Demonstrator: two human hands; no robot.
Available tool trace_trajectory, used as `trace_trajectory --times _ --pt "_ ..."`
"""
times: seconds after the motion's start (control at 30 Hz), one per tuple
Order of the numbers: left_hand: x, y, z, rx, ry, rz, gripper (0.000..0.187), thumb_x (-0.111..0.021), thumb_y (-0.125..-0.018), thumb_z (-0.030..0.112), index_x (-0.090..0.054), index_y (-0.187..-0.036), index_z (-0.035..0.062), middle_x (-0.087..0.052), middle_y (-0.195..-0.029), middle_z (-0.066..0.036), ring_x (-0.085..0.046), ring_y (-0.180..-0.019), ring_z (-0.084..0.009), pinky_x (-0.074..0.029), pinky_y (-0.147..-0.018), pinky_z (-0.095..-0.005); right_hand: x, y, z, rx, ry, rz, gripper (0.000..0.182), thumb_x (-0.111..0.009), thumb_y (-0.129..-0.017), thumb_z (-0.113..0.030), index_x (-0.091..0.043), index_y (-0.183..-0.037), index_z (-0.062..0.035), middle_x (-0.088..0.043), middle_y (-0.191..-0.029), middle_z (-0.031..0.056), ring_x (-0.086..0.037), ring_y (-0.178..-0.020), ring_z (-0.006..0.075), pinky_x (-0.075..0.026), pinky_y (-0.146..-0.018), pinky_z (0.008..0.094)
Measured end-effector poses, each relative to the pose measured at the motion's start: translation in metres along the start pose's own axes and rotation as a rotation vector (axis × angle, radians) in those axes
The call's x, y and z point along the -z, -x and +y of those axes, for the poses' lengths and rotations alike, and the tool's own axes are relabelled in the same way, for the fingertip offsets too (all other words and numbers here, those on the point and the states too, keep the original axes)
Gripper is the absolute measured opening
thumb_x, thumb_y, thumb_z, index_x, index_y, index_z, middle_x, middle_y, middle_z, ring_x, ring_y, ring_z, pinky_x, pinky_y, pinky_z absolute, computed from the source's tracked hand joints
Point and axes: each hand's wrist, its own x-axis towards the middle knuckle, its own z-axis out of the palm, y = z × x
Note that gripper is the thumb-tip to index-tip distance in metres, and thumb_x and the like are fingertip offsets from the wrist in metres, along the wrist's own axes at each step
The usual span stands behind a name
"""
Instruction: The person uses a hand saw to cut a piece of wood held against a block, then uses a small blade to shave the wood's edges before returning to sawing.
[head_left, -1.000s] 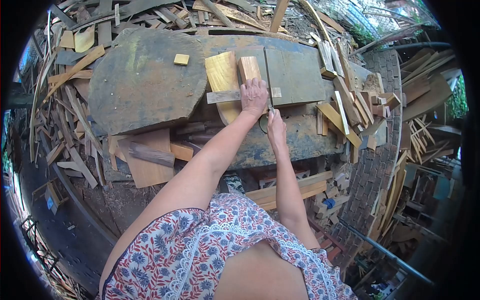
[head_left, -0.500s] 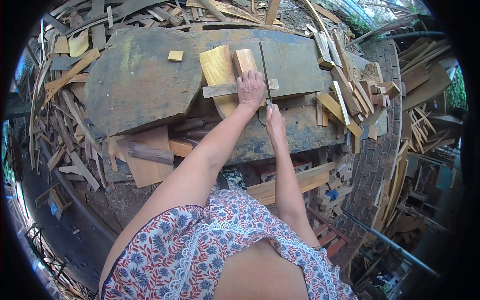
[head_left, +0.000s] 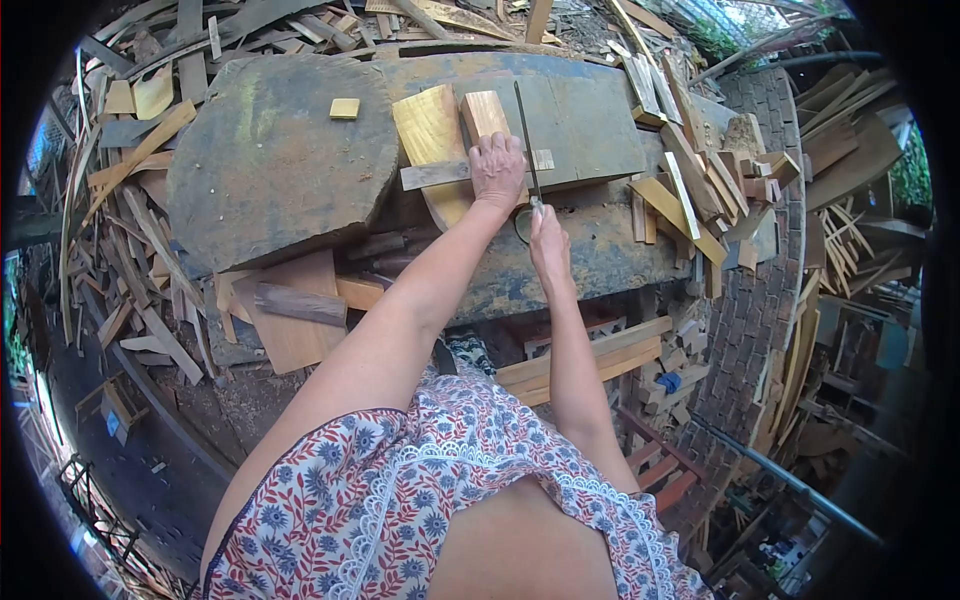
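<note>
My left hand is closed over a narrow grey wooden strip, its knuckles against the near end of a light wood block. The strip lies crosswise, and its pale right end shows past the blade. My right hand grips a thin-bladed hand saw, whose blade points away from me and crosses the strip just right of my left hand. The contact between blade and strip is too small to make out. A yellowish board lies under the strip, left of the block.
A thick grey slab lies to the right, and a large rough slab to the left carries a small yellow wood square. Scrap wood is piled at the right. A round greenish object sits beside my right hand.
The whole view has shifted slightly left. Both hands keep their grips, and the saw stays at nearly the same place across the strip.
</note>
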Motion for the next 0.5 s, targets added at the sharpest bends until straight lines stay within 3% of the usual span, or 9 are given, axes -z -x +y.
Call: trace_trajectory --times 0.13,0.3,0.5 --pt "0.001 -0.001 0.001 -0.002 -0.012 0.013 0.011 -0.058 -0.075 0.019 -0.055 -0.082 0.0113 -0.051 -0.084 -0.007 -0.051 -0.085 -0.0241 -0.039 -0.072 -0.0383 -0.001 -0.011 -0.005 0.070 -0.023 0.030 0.028 -0.040 -0.097 -0.029 -0.049 -0.104 -0.0039 -0.060 -0.088 0.0311 -0.056 -0.086 0.0498 -0.042 -0.070 0.0565" --pt "0.001 -0.001 0.002 0.012 -0.027 -0.017 0.011 -0.058 -0.077 0.021 -0.055 -0.083 0.0116 -0.051 -0.085 -0.007 -0.051 -0.086 -0.0247 -0.040 -0.072 -0.0378 -0.002 0.052 0.025 -0.006 -0.045 -0.020 0.027 -0.039 -0.097 -0.028 -0.049 -0.105 -0.0045 -0.060 -0.089 0.0301 -0.056 -0.086 0.0500 -0.041 -0.071 0.0572" --pt "0.003 -0.001 0.002 -0.003 -0.009 -0.040 0.012 -0.058 -0.075 0.019 -0.055 -0.084 0.0113 -0.051 -0.085 -0.007 -0.050 -0.086 -0.0245 -0.039 -0.073 -0.0382 -0.002 0.015 0.016 0.042 -0.031 0.000 0.028 -0.039 -0.098 -0.029 -0.049 -0.104 -0.0041 -0.061 -0.089 0.0293 -0.056 -0.086 0.0501 -0.041 -0.071 0.0569"
